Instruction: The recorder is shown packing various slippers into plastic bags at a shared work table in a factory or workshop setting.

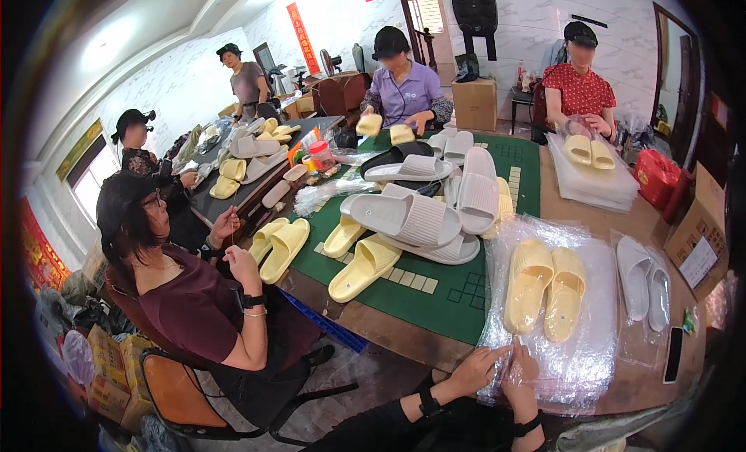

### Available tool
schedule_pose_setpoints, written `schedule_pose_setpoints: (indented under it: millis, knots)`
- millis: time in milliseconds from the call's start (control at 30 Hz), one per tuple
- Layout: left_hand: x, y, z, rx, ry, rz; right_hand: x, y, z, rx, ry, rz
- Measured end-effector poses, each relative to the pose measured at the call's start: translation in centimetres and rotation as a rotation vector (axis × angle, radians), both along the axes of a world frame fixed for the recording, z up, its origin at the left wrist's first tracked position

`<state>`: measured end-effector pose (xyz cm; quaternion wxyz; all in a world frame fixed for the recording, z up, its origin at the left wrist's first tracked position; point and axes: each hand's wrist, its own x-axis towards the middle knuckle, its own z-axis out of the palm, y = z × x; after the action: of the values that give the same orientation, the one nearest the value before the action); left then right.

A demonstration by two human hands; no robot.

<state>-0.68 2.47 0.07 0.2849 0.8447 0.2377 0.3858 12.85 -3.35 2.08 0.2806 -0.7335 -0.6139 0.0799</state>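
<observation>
Table [404, 335] under green mat [435, 285]; slippers [544, 285] bagged; white-tiled room.

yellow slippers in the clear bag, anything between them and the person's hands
Only the clear plastic bag itself. Both the left hand and right hand pinch its near edge, while the pair of yellow slippers lies inside, farther up the table.

bare wooden table edge [388, 328] open, heaped slippers [420, 211] block the green mat [451, 297]
</observation>
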Motion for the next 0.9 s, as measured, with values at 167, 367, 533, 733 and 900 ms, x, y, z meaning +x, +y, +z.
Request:
schedule_pose_setpoints:
  millis: [167,367,533,733,900]
  knots:
    - [-0.1,0.0,0.2,-0.016,0.018,0.002,-0.2,0.1,0.7,-0.017,-0.013,0.000]
    - [0.0,0.0,0.5,0.023,-0.015,0.015,-0.2,0.1,0.9,-0.053,0.002,-0.034]
    - [0.0,0.0,0.6,-0.001,-0.019,0.016,-0.1,0.1,0.5,-0.031,-0.029,-0.013]
    - [-0.1,-0.1,1.1,-0.031,0.014,0.000,0.4,0.3,-1.2,-0.064,-0.065,-0.030]
    - [-0.1,-0.1,0.7,-0.024,0.015,0.012,0.1,0.4,-0.8,-0.048,-0.074,-0.022]
